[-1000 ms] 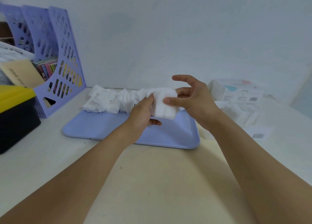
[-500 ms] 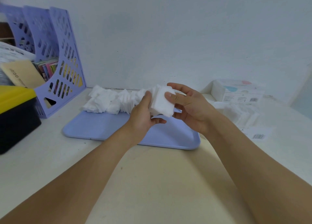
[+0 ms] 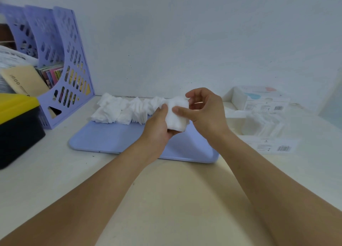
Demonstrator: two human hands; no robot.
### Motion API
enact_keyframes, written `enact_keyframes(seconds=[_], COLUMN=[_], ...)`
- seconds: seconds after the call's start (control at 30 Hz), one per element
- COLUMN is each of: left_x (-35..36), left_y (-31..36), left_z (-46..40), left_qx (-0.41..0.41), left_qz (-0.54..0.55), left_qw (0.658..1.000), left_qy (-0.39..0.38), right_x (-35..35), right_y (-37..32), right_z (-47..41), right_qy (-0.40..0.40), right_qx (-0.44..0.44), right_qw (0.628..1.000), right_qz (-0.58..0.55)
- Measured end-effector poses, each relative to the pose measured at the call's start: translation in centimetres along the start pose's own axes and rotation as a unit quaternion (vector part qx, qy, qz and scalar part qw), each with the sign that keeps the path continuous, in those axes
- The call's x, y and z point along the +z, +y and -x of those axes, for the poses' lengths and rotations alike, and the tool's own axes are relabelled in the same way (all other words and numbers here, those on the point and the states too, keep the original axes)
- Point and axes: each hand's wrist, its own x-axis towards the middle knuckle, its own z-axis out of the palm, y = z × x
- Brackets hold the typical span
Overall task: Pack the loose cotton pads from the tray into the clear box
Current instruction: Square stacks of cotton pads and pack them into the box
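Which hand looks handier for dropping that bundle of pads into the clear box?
Probably the right hand: the clear box lies on its side, beyond the tray. The left hand grips the pad stack too, but would have to cross over.

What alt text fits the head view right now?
Both hands, left hand and right hand, hold a stack of cotton pads above a lilac tray. Loose pads line its far edge; the clear box sits right.

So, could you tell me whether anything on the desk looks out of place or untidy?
Only the loose cotton pads: they lie in a ragged, tilted heap along the tray's far edge. Both hands hold a squared stack of pads above the tray. Nothing looks spilled or damaged.
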Motion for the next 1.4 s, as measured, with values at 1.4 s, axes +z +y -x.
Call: enact_keyframes(seconds=[1.4], left_x=[-0.4], left_y=[0.6], left_z=[-0.2], left_qx=[-0.014], left_qz=[0.05], left_qw=[0.999], left_qy=[0.013], right_x=[1.9], right_y=[0.6], right_z=[1.7], right_qy=[0.028], right_qx=[-0.11], right_qw=[0.993], right_qz=[0.022])
